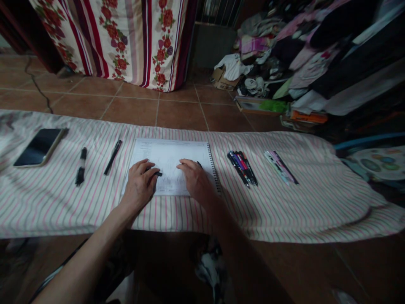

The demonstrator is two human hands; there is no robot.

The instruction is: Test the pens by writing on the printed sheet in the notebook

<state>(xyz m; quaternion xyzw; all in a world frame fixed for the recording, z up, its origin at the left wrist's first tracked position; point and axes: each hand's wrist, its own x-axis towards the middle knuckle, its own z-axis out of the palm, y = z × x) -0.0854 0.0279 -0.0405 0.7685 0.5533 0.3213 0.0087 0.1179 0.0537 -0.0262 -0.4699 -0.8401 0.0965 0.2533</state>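
A spiral-bound notebook (171,147) lies flat on the striped cloth, its coil along the right side and faint marks on the white page. My left hand (139,181) rests over the page's left part, fingers closed on a small black pen cap (159,174) whose end juts out. Over the right part of the page, my right hand (196,179) is closed around a dark pen (199,164); only its upper end shows behind the knuckles, and the tip is hidden.
Left of the notebook lie a black pen (113,157), a black marker (81,166) and a phone (39,147). To the right are a bunch of several pens (242,169) and some lighter pens (280,166). Beyond are a flowered curtain (126,42) and heaped clothes (268,55).
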